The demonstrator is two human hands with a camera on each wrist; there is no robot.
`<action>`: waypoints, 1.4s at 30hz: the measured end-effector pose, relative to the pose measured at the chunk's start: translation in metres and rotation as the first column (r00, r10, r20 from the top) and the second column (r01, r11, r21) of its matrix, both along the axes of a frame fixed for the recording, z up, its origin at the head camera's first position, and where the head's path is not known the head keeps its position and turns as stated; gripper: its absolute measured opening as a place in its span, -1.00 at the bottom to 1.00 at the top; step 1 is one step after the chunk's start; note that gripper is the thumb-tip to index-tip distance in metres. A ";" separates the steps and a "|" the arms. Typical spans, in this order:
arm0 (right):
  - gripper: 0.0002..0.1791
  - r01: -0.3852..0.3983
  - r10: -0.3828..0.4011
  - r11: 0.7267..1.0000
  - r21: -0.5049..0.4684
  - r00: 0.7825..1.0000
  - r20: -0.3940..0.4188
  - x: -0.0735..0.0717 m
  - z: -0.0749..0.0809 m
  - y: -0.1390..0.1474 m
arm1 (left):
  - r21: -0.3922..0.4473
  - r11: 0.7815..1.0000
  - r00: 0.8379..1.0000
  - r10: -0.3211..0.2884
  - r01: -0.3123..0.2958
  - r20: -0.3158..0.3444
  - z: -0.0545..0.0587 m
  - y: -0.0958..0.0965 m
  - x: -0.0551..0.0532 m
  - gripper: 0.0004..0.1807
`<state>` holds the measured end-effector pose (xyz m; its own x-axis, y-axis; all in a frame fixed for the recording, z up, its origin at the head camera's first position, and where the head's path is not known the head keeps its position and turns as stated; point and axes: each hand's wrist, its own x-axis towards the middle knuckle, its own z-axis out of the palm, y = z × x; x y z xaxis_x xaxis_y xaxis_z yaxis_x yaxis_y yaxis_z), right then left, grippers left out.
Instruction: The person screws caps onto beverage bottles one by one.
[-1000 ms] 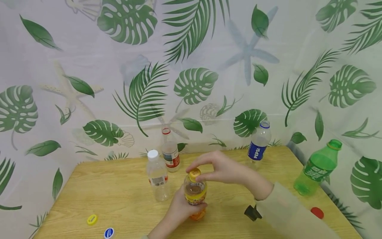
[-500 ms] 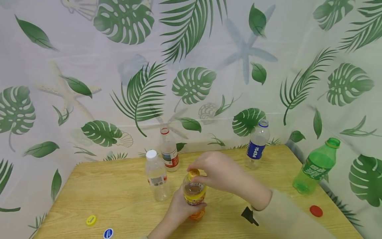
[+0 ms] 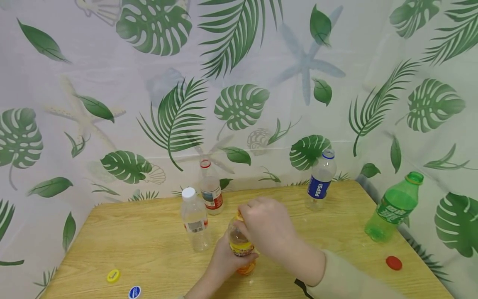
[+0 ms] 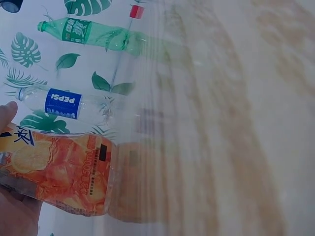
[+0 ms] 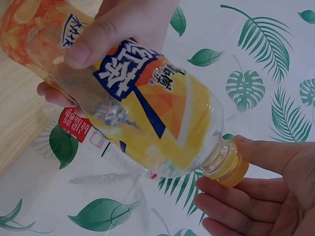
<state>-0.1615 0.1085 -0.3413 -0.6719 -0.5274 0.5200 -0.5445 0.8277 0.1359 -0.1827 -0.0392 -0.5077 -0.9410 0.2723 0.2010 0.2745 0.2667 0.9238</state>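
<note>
An orange-and-yellow labelled tea bottle (image 3: 242, 245) stands on the table in the middle of the head view. Around its lower half curls my left hand (image 3: 228, 259), thumb in front. My right hand (image 3: 269, 226) covers the top, hiding most of the cap in the head view. From the right wrist, the yellow bottle cap (image 5: 235, 172) sits on the neck, pinched between my right thumb and index finger (image 5: 216, 189). In the left wrist view, the bottle's base (image 4: 74, 177) rests on the tabletop.
Left of the tea bottle stand a white-capped clear bottle (image 3: 195, 226) and an uncapped red-labelled bottle (image 3: 211, 193). An uncapped Pepsi bottle (image 3: 320, 182) and green bottle (image 3: 396, 207) stand to the right. Loose caps are yellow (image 3: 113, 275), blue (image 3: 135, 292) and red (image 3: 393, 263).
My right hand has rotated over the cap, its back now turned towards the head camera, and its wrist has come lower. The left hand keeps its grip on the bottle.
</note>
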 end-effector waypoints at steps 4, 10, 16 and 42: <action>-0.64 0.010 -0.010 1.000 -0.002 1.000 -0.018 0.001 0.000 -0.001 | 0.006 1.000 1.000 -0.003 0.003 0.017 0.000 0.001 0.000 -0.27; -0.68 -0.003 0.016 0.994 -0.109 0.993 0.118 -0.003 -0.001 0.003 | 0.009 1.000 1.000 -0.005 0.005 0.031 0.001 0.001 0.000 -0.26; -0.61 -0.004 0.121 0.949 -0.315 0.928 0.351 -0.010 -0.009 0.016 | 0.018 1.000 0.999 -0.005 0.004 0.047 0.002 0.000 0.003 -0.23; -0.17 0.086 0.314 0.818 -0.569 0.762 0.566 -0.015 -0.067 0.040 | 0.041 0.994 0.992 -0.105 0.102 0.077 0.004 -0.007 0.002 -0.16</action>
<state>-0.1764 0.1487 -0.4081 -0.8911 -0.3913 0.2299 -0.4311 0.5716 -0.6982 -0.1809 -0.0466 -0.5036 -0.9215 0.3625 0.1391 0.2246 0.2056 0.9525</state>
